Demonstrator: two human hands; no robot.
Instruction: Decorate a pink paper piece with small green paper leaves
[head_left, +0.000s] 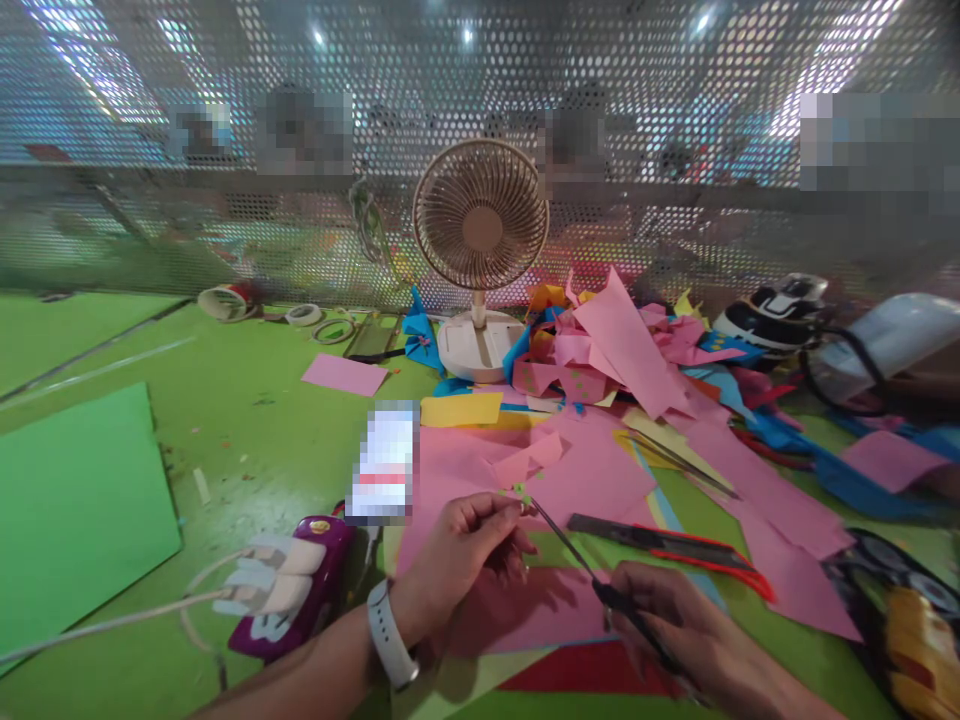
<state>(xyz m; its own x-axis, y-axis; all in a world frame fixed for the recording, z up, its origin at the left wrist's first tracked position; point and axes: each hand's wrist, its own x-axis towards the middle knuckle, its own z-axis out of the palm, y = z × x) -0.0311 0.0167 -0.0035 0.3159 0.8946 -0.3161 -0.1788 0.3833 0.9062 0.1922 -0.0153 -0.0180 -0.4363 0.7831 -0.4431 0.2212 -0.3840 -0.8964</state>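
My left hand (480, 545), with a white watch band at the wrist, has thumb and index finger pinched together on a small green paper piece (526, 497). My right hand (667, 620) is closed around the dark handle of slim scissors (566, 538). Their thin tips point up and left and reach the green piece at my left fingertips. Under both hands lie stacked pink paper sheets (547, 610) with a red sheet (592, 668) at the near edge. A red and black utility knife (667, 545) rests just beyond my right hand.
A fan (481, 230) stands at the back, beside a heap of pink and blue paper scraps (600, 340). A phone (384, 460) and a purple power strip with plugs (292, 590) are at left. A green sheet (75, 520) lies far left; tape rolls (225, 302) sit behind.
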